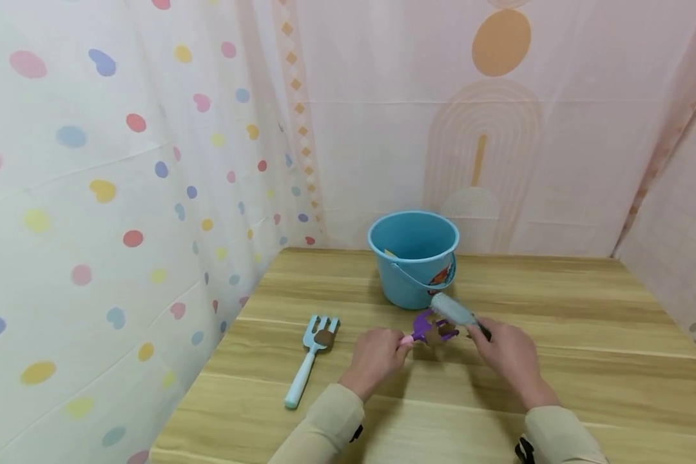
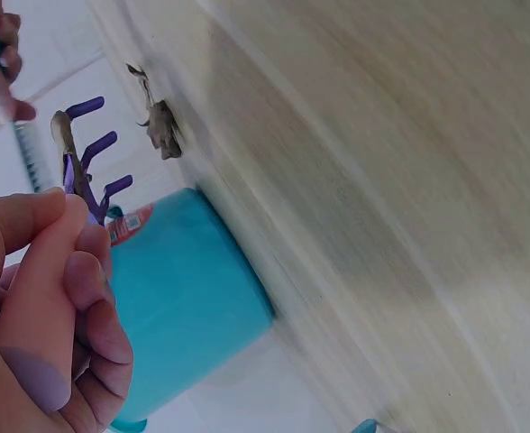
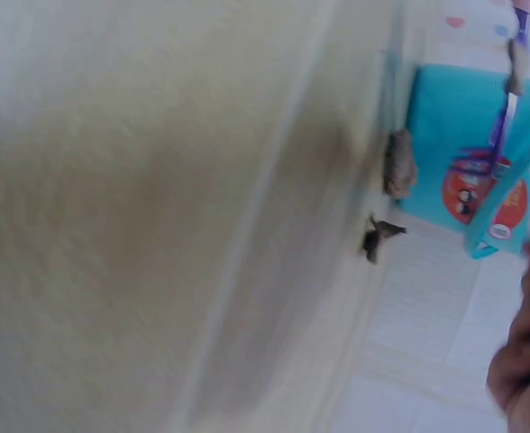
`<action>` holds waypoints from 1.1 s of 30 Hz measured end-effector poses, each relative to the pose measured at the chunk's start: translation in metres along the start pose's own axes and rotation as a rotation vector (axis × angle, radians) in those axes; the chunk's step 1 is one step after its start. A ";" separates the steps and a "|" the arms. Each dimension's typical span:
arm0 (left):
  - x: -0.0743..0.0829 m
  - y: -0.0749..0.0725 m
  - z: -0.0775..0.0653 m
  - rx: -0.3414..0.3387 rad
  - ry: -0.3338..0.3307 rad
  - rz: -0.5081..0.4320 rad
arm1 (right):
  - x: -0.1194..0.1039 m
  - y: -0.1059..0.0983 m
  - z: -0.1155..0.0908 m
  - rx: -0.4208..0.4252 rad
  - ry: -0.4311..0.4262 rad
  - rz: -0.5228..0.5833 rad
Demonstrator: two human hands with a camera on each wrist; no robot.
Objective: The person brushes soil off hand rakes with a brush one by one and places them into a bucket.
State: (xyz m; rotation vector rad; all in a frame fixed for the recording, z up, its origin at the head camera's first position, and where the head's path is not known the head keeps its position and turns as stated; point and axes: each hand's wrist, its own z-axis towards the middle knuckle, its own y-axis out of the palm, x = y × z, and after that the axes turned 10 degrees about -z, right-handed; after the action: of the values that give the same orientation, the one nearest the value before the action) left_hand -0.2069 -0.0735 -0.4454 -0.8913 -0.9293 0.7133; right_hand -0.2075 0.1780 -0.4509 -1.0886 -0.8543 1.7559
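Observation:
My left hand point(image 1: 377, 357) grips the pink handle point(image 2: 44, 307) of a purple toy hand rake point(image 1: 421, 326), its tines pointing right and brown dirt on its head. My right hand point(image 1: 507, 354) holds a brush point(image 1: 454, 310) by its dark handle; the pale bristled end slants up and left, close over the rake. Beneath the rake, brown crumpled bits point(image 2: 163, 131) lie on the table. A blue bucket point(image 1: 408, 283) stands just behind the rake, its handle hanging at the front and something yellow inside. The brush is blurred in the right wrist view.
A light blue toy fork point(image 1: 303, 377) lies to the left on the wooden table point(image 1: 255, 335), with a brown lump point(image 1: 323, 338) at its tines. Patterned curtains point(image 1: 359, 154) hang along the back and sides of the table.

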 end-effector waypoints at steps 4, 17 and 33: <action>-0.002 -0.003 0.001 -0.015 -0.005 -0.002 | -0.003 -0.001 0.002 -0.034 -0.125 -0.018; 0.003 -0.005 -0.003 0.039 0.059 0.047 | -0.003 0.007 -0.002 -0.006 -0.044 -0.065; 0.002 -0.002 -0.005 0.082 0.084 0.058 | -0.007 0.009 -0.005 -0.017 0.044 -0.072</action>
State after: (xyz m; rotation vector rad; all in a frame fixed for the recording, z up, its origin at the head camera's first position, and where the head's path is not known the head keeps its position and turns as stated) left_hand -0.2010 -0.0742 -0.4446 -0.8721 -0.7972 0.7534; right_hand -0.2039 0.1684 -0.4581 -1.0904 -0.8726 1.6628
